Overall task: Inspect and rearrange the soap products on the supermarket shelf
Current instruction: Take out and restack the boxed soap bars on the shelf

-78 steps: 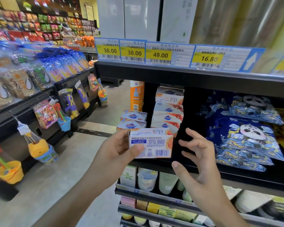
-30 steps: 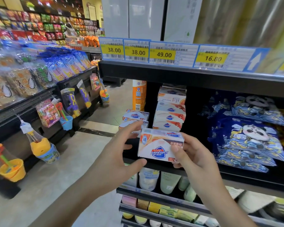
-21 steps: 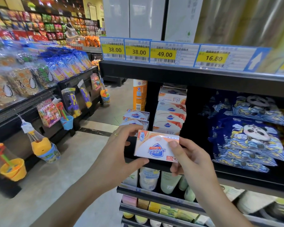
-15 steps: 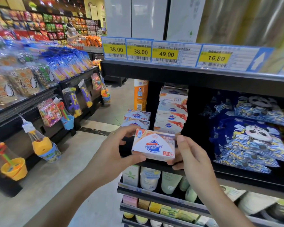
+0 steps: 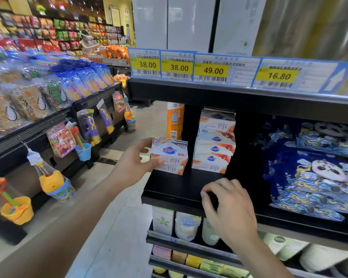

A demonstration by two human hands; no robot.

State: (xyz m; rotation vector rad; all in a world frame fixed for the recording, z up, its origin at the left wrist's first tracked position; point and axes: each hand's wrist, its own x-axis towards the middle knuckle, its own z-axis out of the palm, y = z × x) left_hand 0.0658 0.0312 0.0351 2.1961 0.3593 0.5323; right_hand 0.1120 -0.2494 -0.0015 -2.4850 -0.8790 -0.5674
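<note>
A white and orange soap box [image 5: 170,150] with a blue logo sits on top of the short left stack of soap boxes [image 5: 169,168] on the black shelf [image 5: 179,189]. My left hand [image 5: 136,164] holds its left end, thumb at the top corner and fingers along the front. To the right stands a taller stack of the same boxes [image 5: 214,143]. My right hand [image 5: 228,205] is at the shelf's front edge with loosely curled fingers, holding nothing.
An orange bottle [image 5: 175,121] stands behind the left stack. Blue panda-print packs [image 5: 313,167] fill the shelf's right side. Price tags [image 5: 213,70] line the shelf above. Bottles and tubs [image 5: 187,225] sit on the shelf below. Hanging toys [image 5: 54,181] line the aisle display on the left.
The soap box, held in front of the shelf by both hands, has moved back onto the left stack with my left hand. My right hand let go and dropped to the shelf edge.
</note>
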